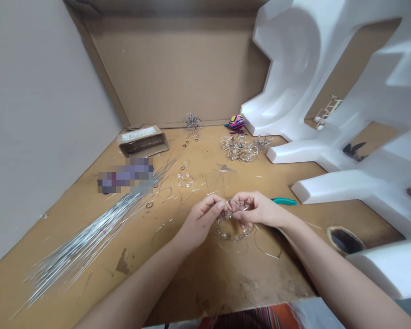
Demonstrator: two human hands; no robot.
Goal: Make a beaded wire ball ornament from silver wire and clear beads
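Note:
Both my hands meet over the middle of the brown board (198, 274). My left hand (202, 219) pinches the top left of a small ring of clear beads on wire (233, 232). My right hand (256, 208) pinches the same ring at its top right, fingers curled. The ring hangs down between the hands, just above the board. Loose bent wire pieces (267, 244) lie under and beside it.
A bundle of long silver wires (89, 237) fans out at the left. Finished bead rings (241, 147), loose clear beads (185, 179), a small cardboard box (144, 140), teal-handled pliers (285, 201) and a colourful toy (236, 121) lie beyond. White foam blocks (345, 114) stand at the right.

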